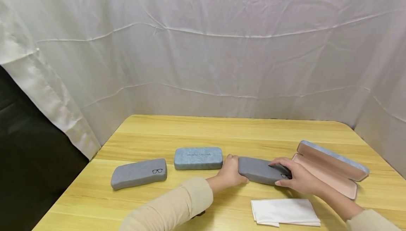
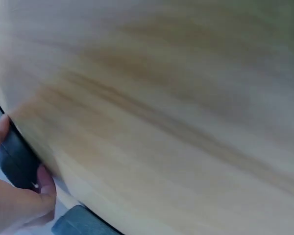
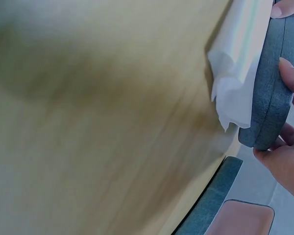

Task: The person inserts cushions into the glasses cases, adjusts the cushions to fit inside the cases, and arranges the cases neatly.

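Both hands are on a closed grey glasses case at the right of the table in the head view. My left hand grips its left end, thumb at the near edge and fingers at the far edge. At the other end my right hand pinches it near the printed glasses outline, fingers on top and thumb at the near side. In the right wrist view, fingers curl round the same case. The left wrist view catches the left hand with thumb and fingers against a dark case.
A closed blue glasses case lies just left of the left hand, and another grey case farther left. Behind the right hand stands an open blue case with a pink lining. A folded white cloth lies near the front.
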Motion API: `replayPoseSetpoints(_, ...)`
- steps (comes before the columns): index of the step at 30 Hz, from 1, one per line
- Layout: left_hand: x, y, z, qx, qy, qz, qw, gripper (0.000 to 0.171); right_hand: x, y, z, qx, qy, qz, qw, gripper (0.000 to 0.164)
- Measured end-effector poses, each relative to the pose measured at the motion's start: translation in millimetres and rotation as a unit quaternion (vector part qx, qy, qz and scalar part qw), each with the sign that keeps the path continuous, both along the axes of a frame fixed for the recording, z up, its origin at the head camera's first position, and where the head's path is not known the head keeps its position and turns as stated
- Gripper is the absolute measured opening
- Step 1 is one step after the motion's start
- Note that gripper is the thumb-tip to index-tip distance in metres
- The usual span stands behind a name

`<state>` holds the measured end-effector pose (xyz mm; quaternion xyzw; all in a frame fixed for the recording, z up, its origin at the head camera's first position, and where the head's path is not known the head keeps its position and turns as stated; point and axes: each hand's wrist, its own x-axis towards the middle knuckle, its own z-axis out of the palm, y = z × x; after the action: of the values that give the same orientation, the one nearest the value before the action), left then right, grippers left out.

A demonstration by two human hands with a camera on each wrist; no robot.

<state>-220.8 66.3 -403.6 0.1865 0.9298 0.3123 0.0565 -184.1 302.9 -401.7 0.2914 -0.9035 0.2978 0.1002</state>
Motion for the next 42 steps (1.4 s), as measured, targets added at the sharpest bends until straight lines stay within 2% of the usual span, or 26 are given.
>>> replayPoseSetpoints(5,2.5,4,8.4,-0.017,-0.010,0.028,0.9994,0.064,-3.7,-3,3.2,0.012,-0.011,-0.017,1.000,0.048)
replayPoseSetpoints(10,3.2,7,15.8,-0.033,-0.016,0.041,0.9985,0.052,-7.0,-6,5.2,0.014,-0.023,-0.027,0.999,0.049)
replayPoseSetpoints(17,-2.1,14,20.7,-0.082,0.000,0.062,0.9947,0.054,-15.6,-9,8.0,0.024,-0.063,-0.047,0.997,0.051)
replayPoseSetpoints(20,-5.5,15,21.6,-0.089,0.007,0.073,0.9933,0.054,-20.2,-10,8.4,0.030,-0.070,-0.052,0.996,0.051)
replayPoseSetpoints(30,-12.9,13,23.3,-0.115,0.015,0.061,0.9914,0.053,-32.8,-13,7.0,0.040,-0.069,-0.058,0.995,0.051)
replayPoseSetpoints(35,-15.2,12,21.1,-0.105,0.010,0.056,0.9928,0.058,-34.5,-14,7.9,0.029,-0.072,-0.056,0.995,0.052)
replayPoseSetpoints(39,-13.5,11,22.1,-0.113,0.009,0.050,0.9923,0.063,-33.9,-14,8.0,0.028,-0.069,-0.054,0.996,0.052)
replayPoseSetpoints(42,-10.3,10,23.7,-0.127,0.014,0.041,0.9909,0.056,-31.8,-14,7.4,0.031,-0.060,-0.057,0.996,0.051)
